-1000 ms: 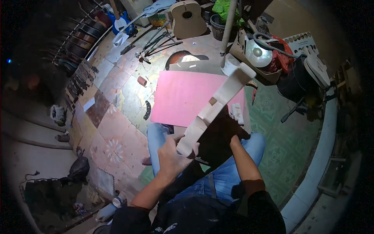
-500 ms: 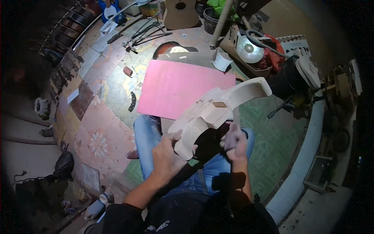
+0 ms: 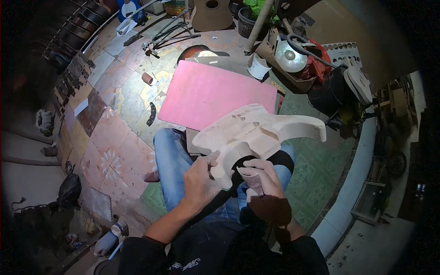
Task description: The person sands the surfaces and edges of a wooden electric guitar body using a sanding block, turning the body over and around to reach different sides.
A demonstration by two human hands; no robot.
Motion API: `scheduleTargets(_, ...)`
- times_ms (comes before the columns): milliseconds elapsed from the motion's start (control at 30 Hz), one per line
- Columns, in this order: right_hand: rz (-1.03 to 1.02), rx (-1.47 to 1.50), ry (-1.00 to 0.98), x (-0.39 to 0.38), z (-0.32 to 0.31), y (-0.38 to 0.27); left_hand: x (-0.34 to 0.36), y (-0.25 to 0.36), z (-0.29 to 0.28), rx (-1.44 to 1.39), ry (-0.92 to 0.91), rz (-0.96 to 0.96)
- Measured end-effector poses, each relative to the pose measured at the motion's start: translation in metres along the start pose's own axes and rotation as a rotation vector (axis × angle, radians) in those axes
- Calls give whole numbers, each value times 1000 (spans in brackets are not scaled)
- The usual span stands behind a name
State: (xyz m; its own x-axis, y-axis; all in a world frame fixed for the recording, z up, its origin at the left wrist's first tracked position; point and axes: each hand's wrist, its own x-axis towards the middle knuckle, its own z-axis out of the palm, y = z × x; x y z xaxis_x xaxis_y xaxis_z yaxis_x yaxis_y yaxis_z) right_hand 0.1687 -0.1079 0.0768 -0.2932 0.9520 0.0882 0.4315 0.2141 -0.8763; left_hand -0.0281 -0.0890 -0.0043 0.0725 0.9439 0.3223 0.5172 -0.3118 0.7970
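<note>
An unpainted pale wooden guitar body (image 3: 238,128) lies tilted over my jeans-clad legs, with cutout cavities on its upper face. My left hand (image 3: 199,181) is closed on the short horn at its lower left, thumb and fingers round the edge. My right hand (image 3: 268,192) is closed on a worn pinkish-grey piece of sandpaper (image 3: 251,178) and sits at the lower curved cutout beside that horn. Beyond the body, a pink board (image 3: 206,87) lies on the floor.
A cardboard box (image 3: 302,80) with a white disc, black bucket (image 3: 323,96), pole (image 3: 256,32), plastic bin (image 3: 246,25) and white paper piece (image 3: 258,68) stand at right. A guitar (image 3: 211,18), metal stands (image 3: 167,34), red cylinder (image 3: 147,79) and guitar rack (image 3: 68,32) are farther off.
The guitar body has swung from on edge to face up, its far horn moving right and down. My right hand has come up and left to the near cutout, holding the sandpaper.
</note>
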Motion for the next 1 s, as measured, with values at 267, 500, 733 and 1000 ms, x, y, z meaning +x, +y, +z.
scheduleTargets(267,-63,-513,-139,27,8,-13,-11,-2,9,-26,-50,103)
scheduleTargets(500,-147,-644,-319,24,3,-19,-17,1,8,-66,-50,-13)
scheduleTargets(733,-210,-594,-299,30,11,-22,-13,-4,7,-74,-38,9)
scheduleTargets(1000,-155,-99,-377,25,-16,-36,-15,-1,1,-56,-70,-80)
